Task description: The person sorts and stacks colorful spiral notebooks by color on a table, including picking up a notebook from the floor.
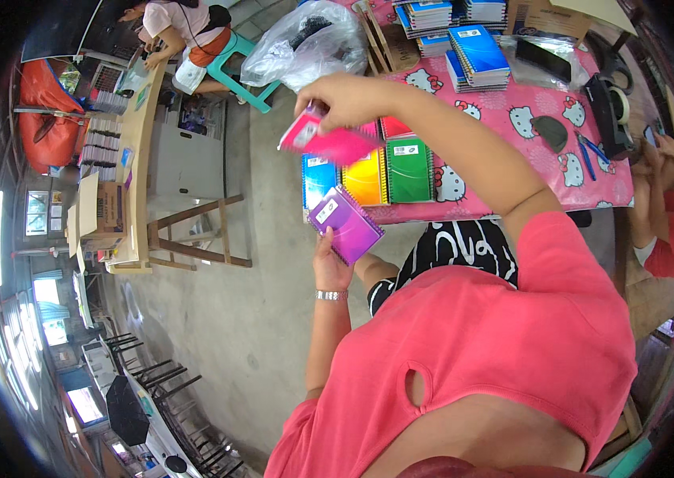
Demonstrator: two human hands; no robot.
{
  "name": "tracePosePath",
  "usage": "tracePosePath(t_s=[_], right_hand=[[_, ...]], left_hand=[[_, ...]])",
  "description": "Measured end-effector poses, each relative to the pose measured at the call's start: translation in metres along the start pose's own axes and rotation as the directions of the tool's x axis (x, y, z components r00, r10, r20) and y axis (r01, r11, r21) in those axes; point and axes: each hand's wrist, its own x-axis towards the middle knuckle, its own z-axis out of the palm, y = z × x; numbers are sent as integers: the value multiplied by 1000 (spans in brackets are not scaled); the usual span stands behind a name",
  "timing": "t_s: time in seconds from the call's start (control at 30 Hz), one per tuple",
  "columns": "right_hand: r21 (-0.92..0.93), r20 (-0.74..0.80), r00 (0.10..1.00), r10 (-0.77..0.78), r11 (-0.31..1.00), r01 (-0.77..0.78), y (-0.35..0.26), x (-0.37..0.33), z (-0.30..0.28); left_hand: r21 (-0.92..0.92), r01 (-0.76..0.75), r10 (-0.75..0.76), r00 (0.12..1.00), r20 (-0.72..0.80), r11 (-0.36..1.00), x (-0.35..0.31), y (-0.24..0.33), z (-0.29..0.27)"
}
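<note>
A small purple spiral-bound notebook (349, 227) is held tilted just in front of the table's near edge, gripped near its lower left corner by the left hand (331, 263), the thumb lying on its cover. Above it, the right hand (345, 102) is closed on a bright pink spiral-bound notebook (345, 145) — blurred along its lower side — held over the row on the table. That row has a blue spiral-bound notebook (319, 177), a yellow spiral-bound notebook (365, 182) and a green spiral-bound notebook (411, 171) side by side, with a red notebook (396, 126) partly hidden behind the right wrist. All lie on a table covered in pink cartoon-cat cloth (504, 187). Farther back stands a stack of blue spiral-bound notebooks (480, 56), beside a clear plastic packet holding something black (544, 60). To the right are blue-handled pliers (586, 155) and a black tape dispenser (609, 111). A silver metal-link band (331, 295) circles the left wrist. Beyond the table — on the left — are a bulging clear plastic bag (305, 52), a green plastic stool (249, 76) and a person in a pale top (180, 25) at a long wooden bench (136, 159).
</note>
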Motion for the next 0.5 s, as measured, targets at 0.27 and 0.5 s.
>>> tracePosePath(t_s=[0.27,0.5], right_hand=[[-89,-178,975,129,985,-147,38,-49,73],[-4,-477,408,778,462,-887,167,-105,48]], left_hand=[[-89,-13,18,998,61,996,-12,-12,17],[42,141,-138,988,-64,989,-15,-31,10]])
